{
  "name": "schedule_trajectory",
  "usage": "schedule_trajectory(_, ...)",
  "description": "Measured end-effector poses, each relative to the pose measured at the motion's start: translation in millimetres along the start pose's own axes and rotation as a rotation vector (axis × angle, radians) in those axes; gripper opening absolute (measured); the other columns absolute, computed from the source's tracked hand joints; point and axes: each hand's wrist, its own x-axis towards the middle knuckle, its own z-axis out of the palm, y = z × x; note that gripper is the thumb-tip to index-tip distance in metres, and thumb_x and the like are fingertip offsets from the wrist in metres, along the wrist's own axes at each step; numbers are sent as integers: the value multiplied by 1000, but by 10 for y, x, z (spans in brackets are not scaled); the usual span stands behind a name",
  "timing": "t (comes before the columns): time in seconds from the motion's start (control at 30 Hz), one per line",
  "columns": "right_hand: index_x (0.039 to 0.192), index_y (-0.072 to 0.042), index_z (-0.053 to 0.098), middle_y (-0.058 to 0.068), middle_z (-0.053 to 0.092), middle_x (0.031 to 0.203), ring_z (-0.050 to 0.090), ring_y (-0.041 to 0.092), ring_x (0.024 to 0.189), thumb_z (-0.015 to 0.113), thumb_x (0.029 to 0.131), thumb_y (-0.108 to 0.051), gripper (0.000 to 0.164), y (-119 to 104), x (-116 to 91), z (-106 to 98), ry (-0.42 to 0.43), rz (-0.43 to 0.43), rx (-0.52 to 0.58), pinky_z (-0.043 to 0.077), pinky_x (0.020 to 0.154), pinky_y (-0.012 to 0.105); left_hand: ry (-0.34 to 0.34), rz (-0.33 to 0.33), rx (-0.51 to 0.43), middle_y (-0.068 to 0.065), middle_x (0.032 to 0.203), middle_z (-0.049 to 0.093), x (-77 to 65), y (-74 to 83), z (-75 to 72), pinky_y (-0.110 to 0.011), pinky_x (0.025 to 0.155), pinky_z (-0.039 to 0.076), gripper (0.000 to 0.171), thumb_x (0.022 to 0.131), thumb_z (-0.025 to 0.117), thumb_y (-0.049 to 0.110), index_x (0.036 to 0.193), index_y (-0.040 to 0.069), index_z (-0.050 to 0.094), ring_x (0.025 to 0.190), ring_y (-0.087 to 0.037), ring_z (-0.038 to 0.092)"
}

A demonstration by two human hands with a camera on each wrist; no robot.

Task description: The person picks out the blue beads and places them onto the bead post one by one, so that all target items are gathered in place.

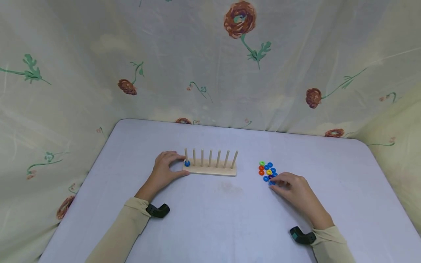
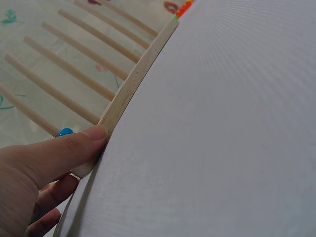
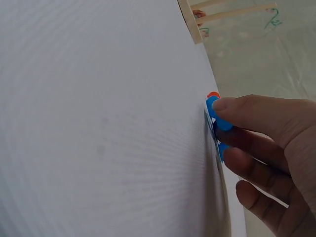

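Note:
A wooden pegboard (image 1: 210, 170) with a row of several upright pegs stands on the table, one blue ring (image 1: 187, 163) low on its leftmost peg. My left hand (image 1: 164, 168) grips the board's left end, its thumb (image 2: 74, 148) along the front edge and the other fingers behind. To the right lies a loose group of small rings: blue, a yellow ring (image 1: 269, 172), a red ring (image 1: 261, 172), a green ring (image 1: 262, 163) and a dark purple one. At its near side my right hand (image 1: 294, 186) pinches a blue ring (image 3: 224, 123) between thumb and forefinger, partly hidden by the fingers.
A white-covered table (image 1: 230, 226) spreads under everything. Behind it and at both sides hangs a flower-printed cloth (image 1: 197, 54). A black wrist device (image 1: 158, 210) sits on the left sleeve, and a similar device (image 1: 302, 236) on the right.

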Motion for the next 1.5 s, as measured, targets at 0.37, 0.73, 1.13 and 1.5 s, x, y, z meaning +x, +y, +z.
schedule_trajectory(0.37, 102, -12, 81, -8, 68, 81, 54, 5, 72, 86, 84, -11, 19, -14, 11, -6, 55, -53, 10, 51, 62, 22, 6, 11, 1, -11, 133, 69, 0, -5, -7, -59, 123, 27, 57, 74, 94, 32, 123, 12, 74, 140, -34, 47)
schedule_trajectory(0.73, 101, -11, 81, -6, 70, 82, 57, 6, 73, 86, 83, -9, 19, -25, 19, -25, 67, -69, 8, 53, 63, 22, 14, 19, 1, -12, 133, 69, 3, 0, -15, -60, 123, 28, 56, 74, 94, 31, 123, 12, 74, 139, -34, 48)
schedule_trajectory(1.13, 101, -9, 80, 2, 76, 89, 61, 8, 73, 87, 80, -6, 22, -67, 34, -84, 129, -102, -3, 56, 62, 22, 9, 14, -9, -12, 134, 68, 6, -10, -12, -61, 122, 28, 56, 74, 94, 31, 124, 12, 74, 141, -35, 47)
schedule_trajectory(1.5, 100, -8, 80, 2, 77, 88, 61, 9, 73, 89, 76, -1, 27, -190, 136, -138, 184, -200, 29, 56, 62, 25, 1, 12, -12, -12, 135, 67, 0, -29, 11, -61, 122, 29, 56, 75, 94, 31, 123, 13, 74, 140, -35, 46)
